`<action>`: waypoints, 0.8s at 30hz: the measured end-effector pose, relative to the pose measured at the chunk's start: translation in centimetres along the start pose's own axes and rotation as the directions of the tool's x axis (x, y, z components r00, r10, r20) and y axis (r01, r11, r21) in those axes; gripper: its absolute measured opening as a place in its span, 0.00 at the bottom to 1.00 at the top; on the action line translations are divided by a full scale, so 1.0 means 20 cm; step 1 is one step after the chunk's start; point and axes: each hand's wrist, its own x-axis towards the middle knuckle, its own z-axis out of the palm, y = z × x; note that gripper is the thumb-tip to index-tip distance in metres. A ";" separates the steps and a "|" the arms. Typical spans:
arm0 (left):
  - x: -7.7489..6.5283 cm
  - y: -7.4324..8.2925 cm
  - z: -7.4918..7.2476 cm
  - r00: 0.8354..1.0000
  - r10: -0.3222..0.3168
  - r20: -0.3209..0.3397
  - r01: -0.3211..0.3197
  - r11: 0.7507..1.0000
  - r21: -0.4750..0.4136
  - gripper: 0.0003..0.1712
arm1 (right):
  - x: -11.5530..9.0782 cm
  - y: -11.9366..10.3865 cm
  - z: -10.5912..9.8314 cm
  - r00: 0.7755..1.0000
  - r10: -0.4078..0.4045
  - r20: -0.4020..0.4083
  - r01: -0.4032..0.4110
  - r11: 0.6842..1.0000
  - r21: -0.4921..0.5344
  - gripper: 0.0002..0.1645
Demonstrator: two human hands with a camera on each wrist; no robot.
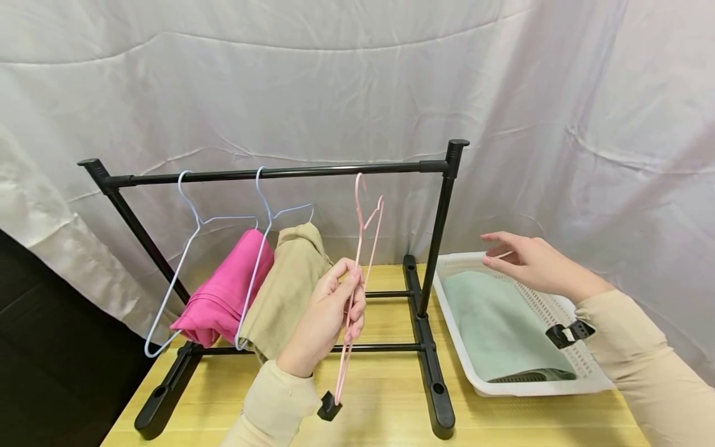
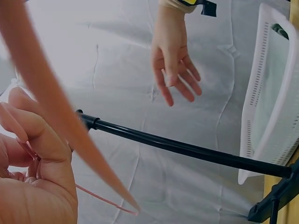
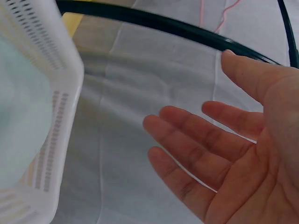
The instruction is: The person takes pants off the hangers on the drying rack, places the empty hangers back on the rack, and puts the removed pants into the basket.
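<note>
My left hand grips a thin pink hanger by its wire, in front of the right half of the rack. The hanger's hook points up and overlaps the black top rail in the head view. Close to the left wrist camera, the pink hanger appears as a blurred bar. Over the white basket hovers my right hand, holding nothing. Its fingers are spread and slightly bent in the right wrist view. A folded pale green cloth lies inside the basket.
Two light blue hangers hang on the rail's left part, one with a magenta cloth, the other with a khaki cloth. The rack's black feet stand on a wooden table. A pale curtain hangs behind.
</note>
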 end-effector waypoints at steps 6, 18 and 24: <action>0.01 0.02 0.00 1.000 0.004 -0.012 -0.004 1.000 0.002 0.13 | 0.09 -0.09 0.00 0.999 0.011 -0.033 -0.010 0.999 0.038 0.34; 0.03 0.05 -0.01 0.999 0.034 -0.015 -0.034 0.999 0.001 0.12 | 0.28 -0.16 0.07 0.999 0.017 -0.048 -0.005 0.973 0.229 0.35; 0.04 0.07 -0.01 0.999 0.041 -0.027 -0.041 0.999 0.003 0.13 | 0.37 -0.15 0.12 0.999 0.040 -0.012 -0.030 0.900 0.435 0.41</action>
